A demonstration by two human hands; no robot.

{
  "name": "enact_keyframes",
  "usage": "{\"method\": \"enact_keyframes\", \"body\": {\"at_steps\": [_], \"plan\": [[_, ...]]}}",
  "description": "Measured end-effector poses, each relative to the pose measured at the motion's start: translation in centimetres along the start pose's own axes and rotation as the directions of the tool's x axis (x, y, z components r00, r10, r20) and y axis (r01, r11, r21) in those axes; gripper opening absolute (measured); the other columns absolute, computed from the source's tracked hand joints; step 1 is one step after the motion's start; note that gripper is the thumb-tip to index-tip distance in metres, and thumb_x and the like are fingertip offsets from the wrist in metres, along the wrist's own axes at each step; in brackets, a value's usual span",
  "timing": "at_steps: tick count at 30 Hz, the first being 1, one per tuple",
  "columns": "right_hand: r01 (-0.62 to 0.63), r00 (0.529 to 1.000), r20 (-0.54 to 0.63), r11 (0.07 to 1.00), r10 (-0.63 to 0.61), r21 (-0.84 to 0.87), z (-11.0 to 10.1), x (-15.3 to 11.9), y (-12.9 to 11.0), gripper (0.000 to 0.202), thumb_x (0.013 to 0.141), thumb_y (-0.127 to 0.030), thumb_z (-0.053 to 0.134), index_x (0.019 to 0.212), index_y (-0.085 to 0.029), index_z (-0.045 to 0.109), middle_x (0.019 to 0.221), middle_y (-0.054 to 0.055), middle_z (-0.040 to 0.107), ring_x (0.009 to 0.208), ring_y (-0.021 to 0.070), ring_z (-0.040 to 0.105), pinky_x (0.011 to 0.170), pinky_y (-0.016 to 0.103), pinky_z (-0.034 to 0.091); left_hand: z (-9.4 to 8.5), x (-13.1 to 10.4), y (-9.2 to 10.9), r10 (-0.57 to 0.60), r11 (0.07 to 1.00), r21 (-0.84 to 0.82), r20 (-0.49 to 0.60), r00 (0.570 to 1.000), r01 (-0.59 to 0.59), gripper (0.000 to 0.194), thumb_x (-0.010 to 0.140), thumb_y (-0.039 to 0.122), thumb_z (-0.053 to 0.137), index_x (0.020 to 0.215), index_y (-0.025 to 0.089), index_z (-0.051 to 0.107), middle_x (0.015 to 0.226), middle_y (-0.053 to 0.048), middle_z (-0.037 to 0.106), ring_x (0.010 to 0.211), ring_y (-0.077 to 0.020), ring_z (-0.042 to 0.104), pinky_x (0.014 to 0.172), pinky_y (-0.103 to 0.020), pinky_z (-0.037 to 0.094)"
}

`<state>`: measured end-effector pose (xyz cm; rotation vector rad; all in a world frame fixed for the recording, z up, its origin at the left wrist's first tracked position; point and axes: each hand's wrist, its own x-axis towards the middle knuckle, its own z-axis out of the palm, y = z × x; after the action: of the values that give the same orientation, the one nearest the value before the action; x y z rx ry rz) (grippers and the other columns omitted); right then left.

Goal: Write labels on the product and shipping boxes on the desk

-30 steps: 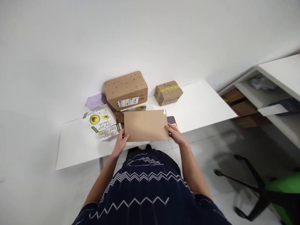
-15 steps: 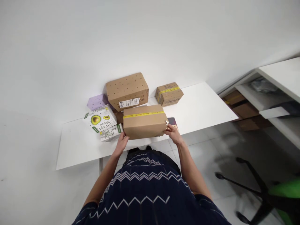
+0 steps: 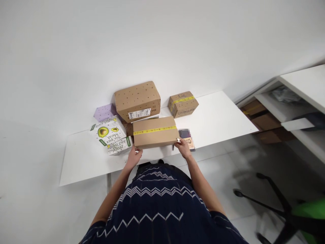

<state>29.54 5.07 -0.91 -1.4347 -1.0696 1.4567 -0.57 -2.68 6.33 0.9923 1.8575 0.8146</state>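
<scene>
A brown cardboard box with yellow tape [image 3: 155, 135] is held by its near corners over the front of the white table [image 3: 86, 166]. My left hand [image 3: 134, 157] grips its left near corner, and my right hand [image 3: 183, 148] grips the right one, beside a small white tab. Just left of the box are white avocado-print boxes [image 3: 109, 130]. Behind it stands a larger brown box with a label [image 3: 138, 101]. A dark, partly blurred item [image 3: 186, 135] lies to the right of my right hand.
At the back are a lilac box [image 3: 104, 112] and a small taped box [image 3: 183, 104]. White shelving [image 3: 299, 91] holding boxes stands at the right. A wheeled chair [image 3: 284, 206] is on the floor at the lower right.
The held box has tilted, so its taped top faces me more and its near side shows less. My right hand has moved slightly left, and more of the dark item is uncovered.
</scene>
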Motion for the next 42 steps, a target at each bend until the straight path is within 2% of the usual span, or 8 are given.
{"method": "enact_keyframes", "body": {"at_steps": [5,8,13,18,23,27,34,42], "plan": [[-0.033,0.999,-0.045,0.997,0.03,-0.07,-0.5,0.6,0.9,0.05,0.063,-0.031,0.055,0.11,-0.02,0.068,0.106,0.006,0.074,0.094,0.024,0.069,0.08,0.035,0.053,-1.4,-0.7,2.0,0.255,0.958,0.19,-0.229,0.939,-0.214,0.06,0.08,0.027,0.059,0.138,0.017,0.047,0.076,0.001,0.056,0.067,-0.0171,0.057,0.073,-0.034,0.051],[-0.122,0.988,-0.135,0.93,0.079,-0.347,-0.7,1.5,1.2,0.043,0.07,-0.027,0.054,0.11,-0.017,0.067,0.107,0.01,0.073,0.101,0.025,0.067,0.084,0.035,0.052,-1.1,-1.1,3.6,0.477,0.857,0.349,-0.252,0.842,-0.38,0.045,0.084,0.025,0.054,0.127,0.016,0.059,0.083,-0.004,0.057,0.077,-0.0205,0.059,0.079,-0.037,0.051],[-0.207,0.978,-0.161,0.603,0.13,-0.77,0.3,3.2,1.1,0.035,0.083,-0.017,0.056,0.116,-0.011,0.066,0.11,0.019,0.069,0.111,0.0309,0.063,0.096,0.038,0.043,1.3,-1.1,6.2,0.713,0.564,0.522,0.083,0.697,-0.64,0.026,0.087,0.028,0.058,0.108,0.021,0.071,0.118,-0.014,0.064,0.119,-0.0296,0.056,0.108,-0.048,0.041],[-0.229,0.972,-0.165,0.528,0.165,-0.818,1.2,4.1,0.8,0.036,0.09,-0.015,0.051,0.125,-0.01,0.059,0.122,0.025,0.062,0.107,0.0319,0.063,0.09,0.038,0.043,4.1,0.1,7.9,0.687,0.371,0.554,0.376,0.622,-0.745,0.044,0.092,0.039,0.056,0.132,0.021,0.062,0.146,-0.013,0.054,0.143,-0.0339,0.038,0.117,-0.052,0.03],[-0.189,0.979,-0.116,0.531,0.168,-0.826,0.7,4.2,1.1,0.044,0.087,-0.017,0.055,0.131,-0.012,0.055,0.107,0.02,0.071,0.104,0.0307,0.065,0.086,0.034,0.045,5.6,1.9,8.0,0.637,0.279,0.617,0.454,0.623,-0.736,0.067,0.09,0.049,0.062,0.148,0.019,0.048,0.157,-0.015,0.042,0.148,-0.036,0.032,0.122,-0.055,0.019],[-0.196,0.981,-0.149,0.651,0.127,-0.734,-0.4,3.1,1.5,0.058,0.079,-0.019,0.058,0.136,-0.007,0.053,0.095,0.015,0.073,0.096,0.0286,0.068,0.086,0.034,0.047,6.1,2.5,7.5,0.608,0.27,0.648,0.459,0.649,-0.712,0.065,0.09,0.043,0.063,0.149,0.02,0.046,0.158,-0.015,0.041,0.148,-0.0342,0.033,0.122,-0.052,0.02],[-0.204,0.926,-0.349,0.968,0.143,-0.146,-3.3,1.3,-0.8,0.032,0.066,-0.042,0.06,0.086,-0.018,0.07,0.07,0.001,0.066,0.069,0.0208,0.062,0.067,0.032,0.051,6.2,2.5,7.3,0.603,0.292,0.64,0.454,0.656,-0.711,0.062,0.091,0.044,0.061,0.148,0.02,0.048,0.156,-0.014,0.043,0.146,-0.0345,0.035,0.122,-0.052,0.02],[0.071,0.956,-0.294,0.96,0.012,0.272,-3.5,0.5,-9.2,0.038,0.063,-0.049,0.08,0.065,-0.022,0.053,0.053,-0.005,0.052,0.048,0.0091,0.047,0.046,0.023,0.04,6.4,2.2,9.8,0.596,0.238,0.692,0.451,0.665,-0.682,0.077,0.085,0.054,0.065,0.149,0.017,0.045,0.15,-0.019,0.048,0.139,-0.0392,0.04,0.117,-0.057,0.026]]}}
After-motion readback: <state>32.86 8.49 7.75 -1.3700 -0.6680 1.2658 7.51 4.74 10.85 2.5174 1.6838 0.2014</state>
